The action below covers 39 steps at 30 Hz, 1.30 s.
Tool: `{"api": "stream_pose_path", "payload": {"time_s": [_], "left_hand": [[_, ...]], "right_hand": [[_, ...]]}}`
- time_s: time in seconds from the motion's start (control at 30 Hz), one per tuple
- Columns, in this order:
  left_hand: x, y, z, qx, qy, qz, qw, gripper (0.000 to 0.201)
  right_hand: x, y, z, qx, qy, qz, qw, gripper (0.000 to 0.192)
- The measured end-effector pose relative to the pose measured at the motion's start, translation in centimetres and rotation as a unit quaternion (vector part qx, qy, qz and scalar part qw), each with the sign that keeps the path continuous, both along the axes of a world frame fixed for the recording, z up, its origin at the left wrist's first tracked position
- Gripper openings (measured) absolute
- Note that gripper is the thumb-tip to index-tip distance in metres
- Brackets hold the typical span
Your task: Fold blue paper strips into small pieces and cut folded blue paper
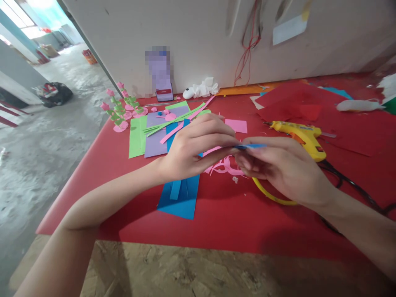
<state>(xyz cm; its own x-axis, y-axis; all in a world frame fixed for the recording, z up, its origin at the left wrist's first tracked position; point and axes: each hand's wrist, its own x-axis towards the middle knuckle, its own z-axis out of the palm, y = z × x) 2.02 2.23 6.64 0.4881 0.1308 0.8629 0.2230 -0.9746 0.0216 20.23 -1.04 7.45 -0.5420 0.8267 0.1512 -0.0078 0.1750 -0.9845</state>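
My left hand [198,144] and my right hand [281,165] meet above the red table, both closed on a small piece of blue paper [252,146]. Most of that piece is hidden by the fingers; only a thin edge shows between the fingertips. Below my left forearm lies a blue paper sheet [187,206] with a narrow blue strip [175,189] on top. Curly pink paper scraps [227,166] lie on the table under the hands. A yellow glue gun [305,138] rests just beyond my right hand, and part of a yellow ring [269,196] shows beneath it.
Green paper [136,140], purple paper [156,144] and green strips [179,119] lie behind my left hand. Pink paper flowers [119,109] stand at the left edge. A phone [163,93] leans on the wall. Red sheets [287,101] and a black cord [352,181] lie at right.
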Motion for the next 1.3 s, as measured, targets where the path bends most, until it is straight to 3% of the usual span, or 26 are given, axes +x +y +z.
{"api": "stream_pose_path", "payload": {"time_s": [0.1,0.2,0.27,0.37,0.53,0.63,0.73,0.93,1.13,1.2,1.3], "left_hand": [[0.3,-0.4,-0.2,-0.106,-0.04,-0.032,0.993,0.005],[0.6,-1.0,-0.3,-0.24,-0.077,-0.072,0.965,0.003],[0.8,-1.3,-0.3,-0.319,-0.079,-0.098,0.939,0.004],[0.9,-1.8,0.0,-0.412,-0.078,-0.113,0.901,0.012],[0.7,-2.1,0.5,-0.513,-0.083,-0.141,0.843,0.011],[0.6,-2.0,0.5,-0.533,-0.089,-0.169,0.825,0.012],[0.6,-1.9,0.5,-0.547,-0.087,-0.174,0.814,0.014],[1.1,-2.3,0.8,-0.549,-0.105,-0.141,0.817,0.008],[1.2,-2.3,0.7,-0.464,-0.149,-0.102,0.867,0.007],[1.1,-2.3,0.7,-0.452,-0.151,-0.103,0.873,0.009],[1.0,-2.1,0.5,-0.464,-0.151,-0.119,0.865,0.01]], "right_hand": [[0.5,0.0,0.6,0.166,-0.093,-0.029,0.981,0.034],[0.8,0.1,1.2,0.338,-0.155,-0.082,0.924,0.028],[0.9,0.1,1.5,0.408,-0.174,-0.09,0.892,0.023],[0.9,0.1,1.5,0.45,-0.172,-0.076,0.873,0.023],[1.0,0.2,1.2,0.373,-0.149,-0.054,0.914,0.023],[1.0,0.3,0.9,0.325,-0.133,-0.044,0.935,0.025],[1.0,0.3,0.9,0.321,-0.134,-0.045,0.937,0.027],[1.1,0.1,1.1,0.407,-0.17,-0.087,0.893,0.028],[0.9,0.1,0.5,0.538,-0.198,-0.184,0.798,0.02],[0.8,0.0,0.4,0.55,-0.191,-0.181,0.793,0.017],[0.7,0.0,0.5,0.527,-0.192,-0.165,0.811,0.019]]}}
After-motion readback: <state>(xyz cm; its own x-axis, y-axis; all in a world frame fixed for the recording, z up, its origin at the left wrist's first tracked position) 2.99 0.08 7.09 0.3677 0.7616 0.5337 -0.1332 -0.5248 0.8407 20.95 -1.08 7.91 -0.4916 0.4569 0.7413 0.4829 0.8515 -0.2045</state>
